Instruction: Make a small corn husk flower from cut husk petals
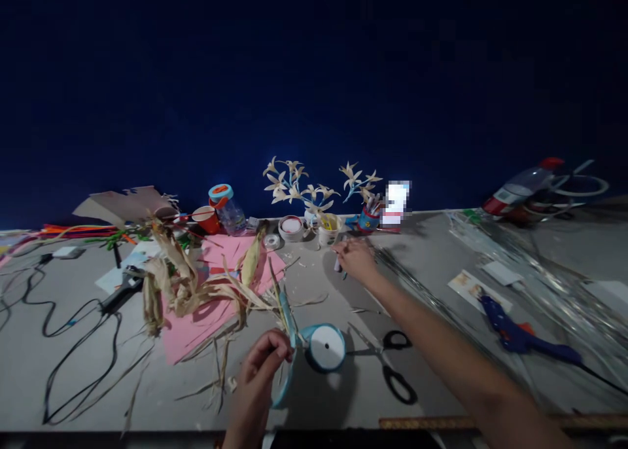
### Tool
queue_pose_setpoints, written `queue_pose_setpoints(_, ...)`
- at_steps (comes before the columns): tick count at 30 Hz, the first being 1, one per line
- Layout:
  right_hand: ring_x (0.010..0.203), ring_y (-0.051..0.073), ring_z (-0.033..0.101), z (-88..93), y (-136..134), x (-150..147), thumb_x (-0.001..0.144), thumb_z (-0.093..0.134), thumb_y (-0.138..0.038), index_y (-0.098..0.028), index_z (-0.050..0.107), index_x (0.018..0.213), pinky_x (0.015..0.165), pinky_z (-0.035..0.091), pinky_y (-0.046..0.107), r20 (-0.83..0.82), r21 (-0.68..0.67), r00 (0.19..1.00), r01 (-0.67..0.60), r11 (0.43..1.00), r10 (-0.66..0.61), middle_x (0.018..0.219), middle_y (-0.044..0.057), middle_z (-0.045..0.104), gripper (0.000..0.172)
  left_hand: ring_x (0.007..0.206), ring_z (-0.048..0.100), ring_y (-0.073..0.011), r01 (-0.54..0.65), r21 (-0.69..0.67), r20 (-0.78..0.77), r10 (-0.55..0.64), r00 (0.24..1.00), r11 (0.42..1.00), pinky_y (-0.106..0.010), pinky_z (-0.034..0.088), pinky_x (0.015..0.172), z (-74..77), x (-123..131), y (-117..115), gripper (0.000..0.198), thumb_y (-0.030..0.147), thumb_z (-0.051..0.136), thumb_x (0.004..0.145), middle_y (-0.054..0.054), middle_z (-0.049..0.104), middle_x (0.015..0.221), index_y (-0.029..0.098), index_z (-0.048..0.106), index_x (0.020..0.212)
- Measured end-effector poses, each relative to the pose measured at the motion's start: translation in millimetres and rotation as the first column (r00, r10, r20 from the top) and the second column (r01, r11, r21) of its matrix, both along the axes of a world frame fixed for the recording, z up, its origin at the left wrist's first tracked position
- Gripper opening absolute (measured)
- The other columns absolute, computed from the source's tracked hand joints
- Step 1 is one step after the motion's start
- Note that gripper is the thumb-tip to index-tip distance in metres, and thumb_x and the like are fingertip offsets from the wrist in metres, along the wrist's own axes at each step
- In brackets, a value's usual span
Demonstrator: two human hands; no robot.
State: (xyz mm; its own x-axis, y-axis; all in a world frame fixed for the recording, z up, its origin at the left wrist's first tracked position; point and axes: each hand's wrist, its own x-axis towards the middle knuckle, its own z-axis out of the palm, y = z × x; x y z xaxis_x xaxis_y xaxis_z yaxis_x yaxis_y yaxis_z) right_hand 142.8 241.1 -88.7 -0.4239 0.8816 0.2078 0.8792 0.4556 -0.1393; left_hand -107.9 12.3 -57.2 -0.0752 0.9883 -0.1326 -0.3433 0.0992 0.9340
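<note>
My left hand (265,357) is closed in a pinch at the front of the table, around a thin stem partly wrapped in light blue tape (289,318). A strip of the same blue runs down beside my fingers. Just right of it stands a roll of blue tape (328,348) with a white disc face. My right hand (356,259) reaches over the table to a white cup (328,232), its fingers apart and pointing left. A small lilac stick (338,264) lies beneath those fingers; whether they touch it is unclear. Black-handled scissors (387,357) lie open near the roll.
Dried corn husks (181,279) cover pink sheets (196,331) on the left, beside a black-corded tool (120,292). Pale husk flowers (294,187) stand at the back. A blue glue gun (524,338) and clear plastic wrapping (544,298) lie right. A ruler (426,423) edges the front.
</note>
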Motion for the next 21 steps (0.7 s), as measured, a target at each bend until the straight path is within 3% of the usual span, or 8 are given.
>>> queue_pose_setpoints(5,0.108,0.030,0.064,14.1,-9.7,13.5,0.093,0.057,-0.015,-0.014,0.075,0.107,0.099,0.042,0.042,-0.062,0.020,0.996,0.069,0.997,-0.067,0.107,0.016,0.076,0.022,0.078,0.052,-0.0197,-0.054,-0.015,-0.041,0.053,0.998,0.998,-0.029,0.041,0.074,2.8,3.1,-0.7,0.029,0.039,0.073,0.083,-0.003,0.055,0.075,0.017,0.061,0.069)
queue_pose_setpoints(9,0.101,0.028,0.066,23.3,-31.0,34.0,0.095,0.051,-0.020,-0.017,0.073,0.110,0.091,0.045,0.037,-0.163,0.035,0.984,0.078,0.996,-0.072,0.108,0.012,0.077,0.027,0.079,0.053,-0.0190,-0.060,-0.022,-0.069,0.059,0.996,0.998,-0.028,0.042,0.076,2.0,5.6,-1.6,0.029,0.041,0.073,0.083,-0.002,0.055,0.075,0.017,0.061,0.069)
queue_pose_setpoints(12,0.093,0.024,0.068,26.0,-61.9,51.8,0.097,0.048,-0.024,-0.020,0.072,0.099,0.085,0.048,0.033,-0.242,0.040,0.968,0.075,0.996,-0.063,0.098,0.008,0.077,0.025,0.078,0.054,-0.0192,-0.114,-0.050,-0.103,0.109,0.989,0.992,-0.029,0.043,0.076,0.1,8.5,-1.6,0.024,0.040,0.076,0.080,-0.003,0.059,0.078,0.018,0.067,0.077)
queue_pose_setpoints(15,0.076,0.022,0.067,24.9,-101.6,70.1,0.100,0.042,-0.029,-0.023,0.066,0.087,0.070,0.049,0.031,-0.298,0.041,0.951,0.094,0.995,-0.078,0.082,0.005,0.073,0.027,0.081,0.056,-0.0202,-0.149,-0.005,-0.136,0.147,0.980,0.989,-0.028,0.043,0.075,-3.2,11.7,-1.5,0.017,0.035,0.077,0.077,-0.004,0.062,0.081,0.019,0.071,0.079)
queue_pose_setpoints(18,0.064,0.020,0.063,18.1,-141.0,83.1,0.102,0.040,-0.036,-0.024,0.057,0.076,0.061,0.046,0.029,-0.329,0.045,0.939,0.121,0.992,-0.100,0.070,0.002,0.066,0.033,0.080,0.056,-0.0216,-0.096,0.116,-0.122,0.110,0.986,0.989,-0.029,0.044,0.074,-6.5,17.7,-2.6,0.020,0.031,0.071,0.079,-0.005,0.060,0.075,0.018,0.066,0.064)
queue_pose_setpoints(21,0.059,0.019,0.060,6.5,-172.1,86.2,0.102,0.043,-0.041,-0.025,0.049,0.068,0.058,0.046,0.030,-0.428,0.029,0.894,0.161,0.987,-0.133,0.063,0.000,0.058,0.038,0.078,0.057,-0.0227,-0.019,0.141,-0.175,0.043,0.984,0.990,-0.031,0.044,0.074,-8.2,29.1,-5.7,0.026,0.035,0.063,0.088,-0.007,0.062,0.074,0.018,0.070,0.069)
